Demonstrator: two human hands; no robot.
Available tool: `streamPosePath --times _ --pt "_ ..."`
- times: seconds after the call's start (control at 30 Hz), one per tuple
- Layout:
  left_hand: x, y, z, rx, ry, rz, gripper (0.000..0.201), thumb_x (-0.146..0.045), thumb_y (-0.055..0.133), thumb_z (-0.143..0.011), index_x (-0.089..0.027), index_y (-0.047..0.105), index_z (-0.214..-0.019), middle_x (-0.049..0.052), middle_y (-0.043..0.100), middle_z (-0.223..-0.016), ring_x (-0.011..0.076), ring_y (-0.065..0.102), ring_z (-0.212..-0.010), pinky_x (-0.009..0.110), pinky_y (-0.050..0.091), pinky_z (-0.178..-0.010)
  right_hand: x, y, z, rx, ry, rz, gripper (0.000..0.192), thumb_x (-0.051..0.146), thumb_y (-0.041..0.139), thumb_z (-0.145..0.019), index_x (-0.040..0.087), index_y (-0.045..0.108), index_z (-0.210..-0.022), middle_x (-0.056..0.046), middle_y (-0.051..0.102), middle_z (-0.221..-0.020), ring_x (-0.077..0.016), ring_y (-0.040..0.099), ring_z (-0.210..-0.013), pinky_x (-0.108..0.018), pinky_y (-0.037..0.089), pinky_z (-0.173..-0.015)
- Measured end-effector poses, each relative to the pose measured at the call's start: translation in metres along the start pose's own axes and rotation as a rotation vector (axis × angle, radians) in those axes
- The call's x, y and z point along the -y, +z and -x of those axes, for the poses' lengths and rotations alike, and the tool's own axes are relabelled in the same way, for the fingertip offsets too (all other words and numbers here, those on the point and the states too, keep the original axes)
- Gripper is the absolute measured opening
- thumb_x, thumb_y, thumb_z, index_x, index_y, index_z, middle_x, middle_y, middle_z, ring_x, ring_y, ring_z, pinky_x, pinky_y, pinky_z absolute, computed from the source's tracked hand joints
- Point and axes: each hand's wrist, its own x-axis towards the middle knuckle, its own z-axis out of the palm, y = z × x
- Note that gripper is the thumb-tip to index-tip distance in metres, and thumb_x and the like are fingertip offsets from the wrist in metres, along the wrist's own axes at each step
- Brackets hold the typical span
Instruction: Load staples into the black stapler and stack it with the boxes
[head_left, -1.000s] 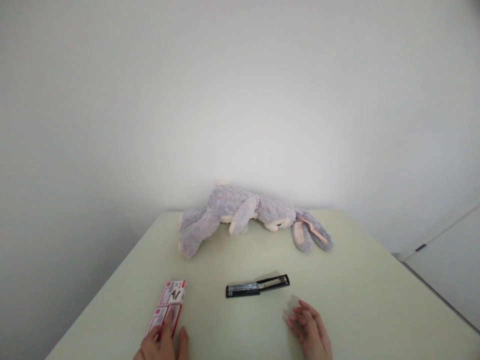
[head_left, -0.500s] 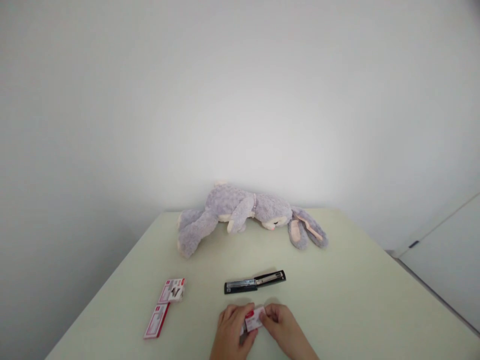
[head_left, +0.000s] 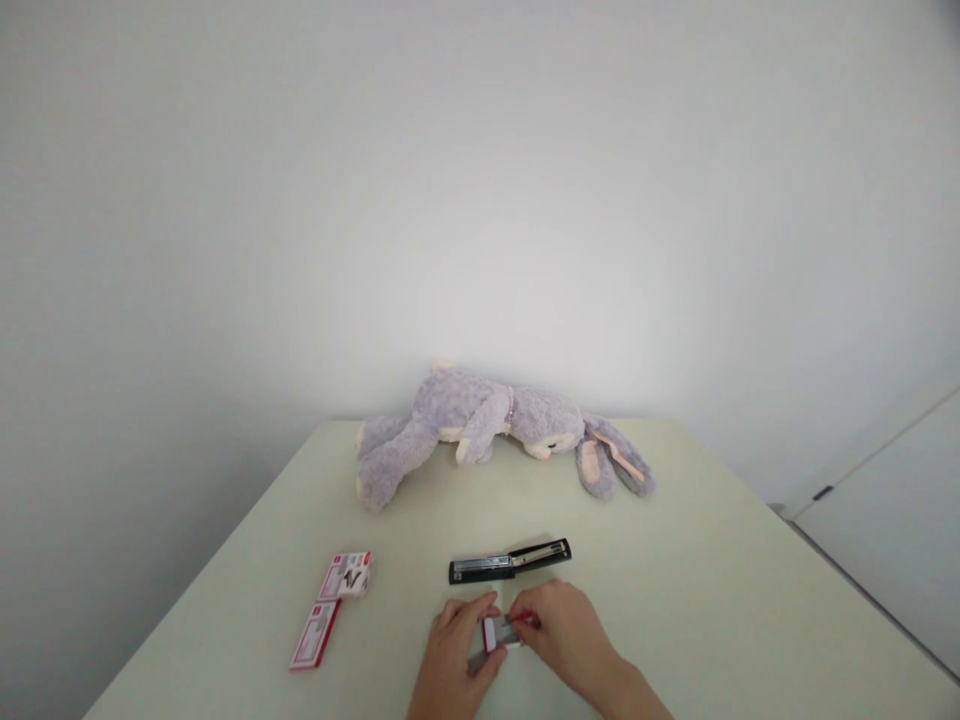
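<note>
Near the front of the table, my left hand (head_left: 459, 655) grips a small red and white staple box (head_left: 490, 634) between thumb and fingers. The box is open, and grey staples (head_left: 506, 630) show inside it. My right hand (head_left: 559, 632) is closed at the box's right side, its fingertips pinching a red part that looks like the lid or flap. Those fingers hide part of the box. Just beyond both hands a black stapler (head_left: 511, 563) lies opened out, its metal rail showing.
To the left lie a pink and white box (head_left: 315, 635) and another such box (head_left: 330, 577), with a small white box (head_left: 355, 582) bearing a dark picture. A grey plush rabbit (head_left: 465, 402) lies on its side along the table's back edge, against the wall (head_left: 480, 200).
The staple box's printed top has turned away and its inside with grey staples now shows. My right hand has shifted slightly forward, its fingers at the box's opened part.
</note>
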Motion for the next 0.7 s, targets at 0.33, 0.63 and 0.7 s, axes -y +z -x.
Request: streamPosePath --times 0.33,0.63,0.7 --pt "-0.002 0.0 -0.001 -0.005 -0.007 0.024 0.061 -0.022 0.073 -0.079 -0.03 0.059 -0.137 0.006 0.069 -0.122 0.0252 0.061 -0.116 0.042 0.047 -0.105 0.004 -0.008 -0.021 0.075 -0.148 0.01 0.016 0.024 0.064 -0.08 0.026 0.079 -0.086 -0.002 0.078 -0.081 -0.0205 0.07 -0.077 -0.027 0.041 -0.069" --pt "-0.002 -0.008 0.001 -0.1 -0.001 -0.083 0.041 -0.042 0.064 -0.091 -0.031 0.065 -0.131 0.007 0.07 -0.122 0.0269 0.061 -0.114 0.046 0.049 -0.103 -0.049 -0.016 0.026 -0.021 0.022 -0.194 0.037 0.034 0.067 -0.086 0.027 0.07 -0.122 0.002 0.069 -0.08 -0.016 0.062 -0.071 -0.023 0.041 -0.066" --pt "-0.003 -0.005 0.001 -0.139 -0.052 -0.111 0.034 -0.045 0.052 -0.098 -0.029 0.07 -0.123 0.007 0.074 -0.111 0.0254 0.065 -0.104 0.044 0.052 -0.095 -0.048 -0.015 0.03 -0.017 0.005 -0.214 0.04 0.033 0.074 -0.079 0.03 0.071 -0.119 0.002 0.07 -0.086 -0.0163 0.062 -0.074 -0.024 0.041 -0.068"
